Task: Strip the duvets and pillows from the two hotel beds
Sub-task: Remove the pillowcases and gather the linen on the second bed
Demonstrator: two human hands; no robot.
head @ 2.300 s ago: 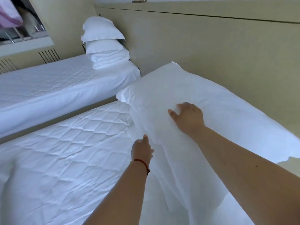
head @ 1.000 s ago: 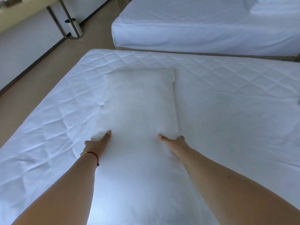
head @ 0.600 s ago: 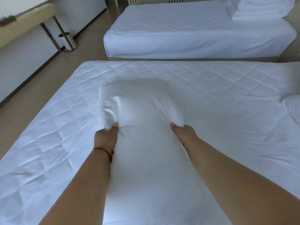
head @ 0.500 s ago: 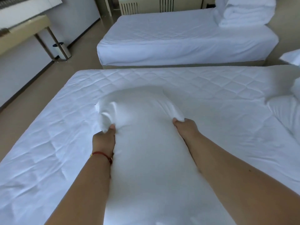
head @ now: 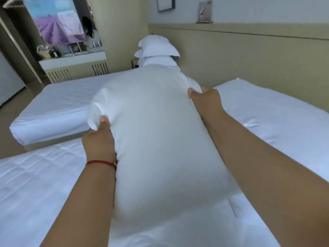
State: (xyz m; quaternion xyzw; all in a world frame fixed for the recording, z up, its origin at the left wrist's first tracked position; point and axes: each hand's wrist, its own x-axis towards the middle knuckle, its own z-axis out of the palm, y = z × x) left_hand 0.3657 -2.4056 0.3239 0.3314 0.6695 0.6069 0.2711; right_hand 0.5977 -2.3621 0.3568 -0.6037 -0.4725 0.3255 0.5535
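Head view, item held: pillow (head: 160, 139), white, lifted clear above the near bed (head: 35, 193), long axis pointing toward the far bed (head: 62, 106).
Left hand: left hand (head: 99, 141) pinches a fold of the pillow's left edge, thumb on top; red cord bracelet (head: 100, 163) at the wrist.
Right hand: right hand (head: 204, 100) grips the far right corner, fingers curled into the fabric.
Near bed: quilted mattress cover exposed, no duvet on the visible part; a second pillow (head: 267, 118) lies at the head, against the headboard panel (head: 249, 56).
Far bed: flat sheet showing; stacked pillows (head: 158, 49) at its head, lower part hidden behind the held pillow.
Done, by judgement: duvets appear off both beds.
Left, by judgement: the held pillow not yet set down; second pillow on the near bed to follow.
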